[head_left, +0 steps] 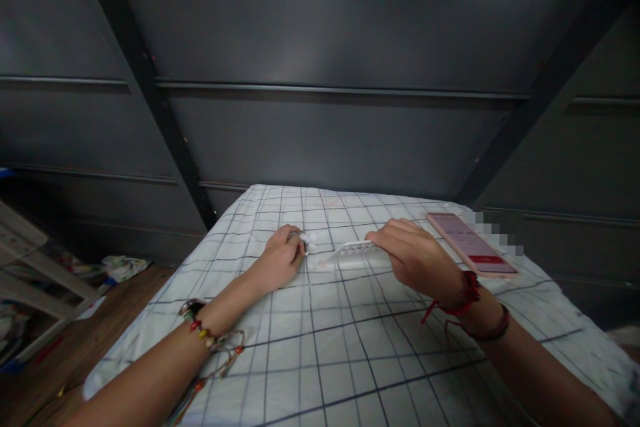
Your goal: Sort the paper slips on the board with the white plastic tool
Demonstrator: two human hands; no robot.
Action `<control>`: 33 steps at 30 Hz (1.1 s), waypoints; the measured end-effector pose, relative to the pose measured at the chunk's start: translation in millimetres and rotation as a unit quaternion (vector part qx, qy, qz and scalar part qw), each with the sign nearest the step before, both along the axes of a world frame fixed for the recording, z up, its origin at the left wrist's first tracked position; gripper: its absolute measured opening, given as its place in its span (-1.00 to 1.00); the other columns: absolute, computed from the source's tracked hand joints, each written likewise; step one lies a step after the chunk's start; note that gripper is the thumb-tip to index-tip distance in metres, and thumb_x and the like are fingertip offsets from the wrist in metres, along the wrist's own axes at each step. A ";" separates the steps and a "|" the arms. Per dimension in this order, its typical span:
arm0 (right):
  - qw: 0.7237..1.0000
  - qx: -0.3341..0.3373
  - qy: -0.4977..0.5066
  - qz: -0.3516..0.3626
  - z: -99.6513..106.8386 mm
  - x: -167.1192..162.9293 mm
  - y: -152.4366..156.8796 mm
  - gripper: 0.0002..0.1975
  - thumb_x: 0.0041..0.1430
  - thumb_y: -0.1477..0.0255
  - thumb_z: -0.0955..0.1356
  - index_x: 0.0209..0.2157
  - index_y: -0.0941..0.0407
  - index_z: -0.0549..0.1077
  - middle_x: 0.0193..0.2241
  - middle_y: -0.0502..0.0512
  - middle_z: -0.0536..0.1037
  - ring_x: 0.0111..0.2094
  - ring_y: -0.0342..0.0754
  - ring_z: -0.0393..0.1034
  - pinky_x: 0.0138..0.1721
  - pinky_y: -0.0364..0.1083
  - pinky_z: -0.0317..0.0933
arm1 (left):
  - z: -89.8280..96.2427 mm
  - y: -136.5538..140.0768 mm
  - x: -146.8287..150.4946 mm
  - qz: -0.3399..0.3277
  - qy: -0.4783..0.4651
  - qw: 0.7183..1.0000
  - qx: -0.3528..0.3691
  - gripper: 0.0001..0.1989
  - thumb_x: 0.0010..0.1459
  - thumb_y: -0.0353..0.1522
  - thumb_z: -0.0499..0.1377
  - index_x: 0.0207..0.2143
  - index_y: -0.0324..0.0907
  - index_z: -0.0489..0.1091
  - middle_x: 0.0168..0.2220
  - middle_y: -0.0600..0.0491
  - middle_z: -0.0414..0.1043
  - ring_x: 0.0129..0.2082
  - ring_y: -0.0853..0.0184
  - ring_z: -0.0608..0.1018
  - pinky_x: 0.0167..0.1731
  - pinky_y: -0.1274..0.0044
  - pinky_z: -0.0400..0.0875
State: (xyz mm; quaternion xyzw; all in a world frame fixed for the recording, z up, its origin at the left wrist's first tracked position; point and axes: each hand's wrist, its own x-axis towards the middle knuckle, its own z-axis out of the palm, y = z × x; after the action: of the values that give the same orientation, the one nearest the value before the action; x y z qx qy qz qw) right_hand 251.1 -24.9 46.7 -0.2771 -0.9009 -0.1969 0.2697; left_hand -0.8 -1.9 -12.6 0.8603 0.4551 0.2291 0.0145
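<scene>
My left hand point(281, 259) rests on the checked cloth, its fingers curled together around a small whitish, crumpled-looking thing point(310, 239) that shows beyond the fingertips. What that thing is, I cannot make out. My right hand point(414, 255) pinches the right end of a thin white strip with a row of holes point(353, 249). The strip is held tilted just over the cloth, its left end pointing toward my left hand. A gap lies between the two hands.
A white cloth with dark grid lines point(320, 347) covers the surface under my hands. Right of my right hand lies a phone in a pink case point(470, 243), its screen lit. Dark grey panels point(320, 140) stand behind. At the left are a white rack point(45, 280) and a wooden floor.
</scene>
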 end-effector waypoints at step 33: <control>0.994 0.094 0.053 -0.021 -11.9 -15.9 -0.4 -0.68 0.04 0.74 0.11 -0.33 0.21 0.40 -0.48 0.09 0.45 -0.41 -0.09 0.19 -0.36 -0.10 0.04 | -5.8 -3.8 -3.1 0.182 0.140 0.969 -0.096 -0.53 0.26 -0.28 -0.12 0.18 -0.23 -0.01 0.16 -0.21 -0.02 0.15 -0.07 0.03 0.03 0.23 0.02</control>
State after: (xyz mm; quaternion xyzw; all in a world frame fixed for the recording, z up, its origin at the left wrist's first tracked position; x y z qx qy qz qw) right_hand 235.2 -25.3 34.8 -0.2789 -0.8571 -0.2715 0.3375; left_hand -3.9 -5.7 -18.4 0.7813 0.6211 0.0607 -0.0083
